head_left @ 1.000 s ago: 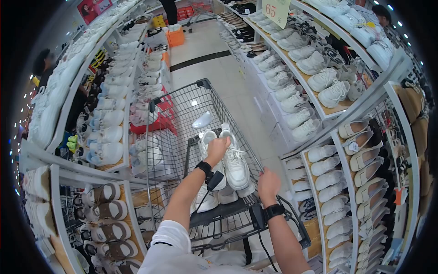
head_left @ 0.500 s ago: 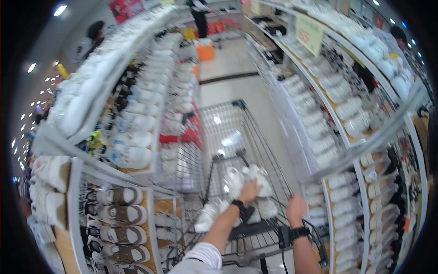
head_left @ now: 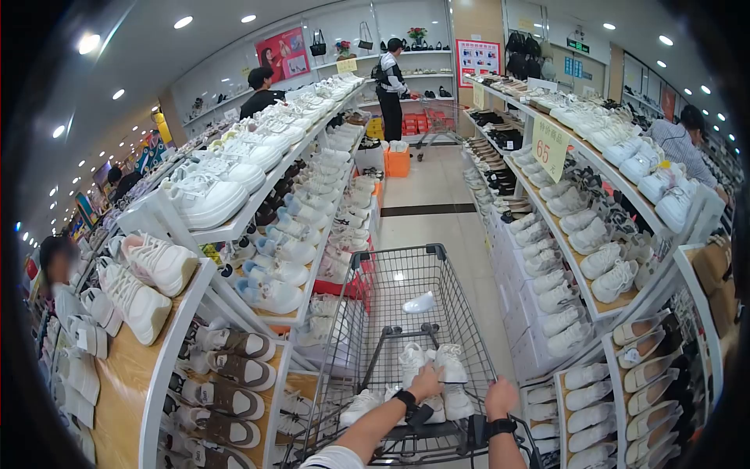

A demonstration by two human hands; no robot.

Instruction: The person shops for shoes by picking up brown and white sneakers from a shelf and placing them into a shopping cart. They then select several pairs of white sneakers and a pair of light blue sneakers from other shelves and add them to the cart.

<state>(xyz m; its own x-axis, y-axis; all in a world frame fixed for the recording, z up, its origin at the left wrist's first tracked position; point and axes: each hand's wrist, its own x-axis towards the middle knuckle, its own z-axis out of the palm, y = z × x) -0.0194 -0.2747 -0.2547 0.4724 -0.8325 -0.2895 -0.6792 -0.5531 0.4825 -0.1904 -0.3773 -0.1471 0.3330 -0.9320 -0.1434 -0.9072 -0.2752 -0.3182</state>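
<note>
A dark wire shopping cart [head_left: 469, 313] stands in front of me in the aisle. Several white sneakers [head_left: 451, 364] rest in its near section, some on top of others. My left hand [head_left: 426, 381] is among them, its fingers closed at the upper pair; its fingertips are partly hidden. Closed round the right side rim of the cart is my right hand [head_left: 501, 397]. A small white object [head_left: 419, 302] lies farther forward in the basket; I cannot make out its kind.
Shelves of white shoes [head_left: 266, 141] line the left, and more shoe shelves [head_left: 562, 211] the right, close to the cart. A price sign [head_left: 549, 147] hangs there. Ahead are an orange box [head_left: 397, 162] and a standing person [head_left: 391, 86] by another cart [head_left: 434, 117].
The view has tilted up, showing more of the back wall and people. Both hands stay at the same places on the sneakers and the cart rim.
</note>
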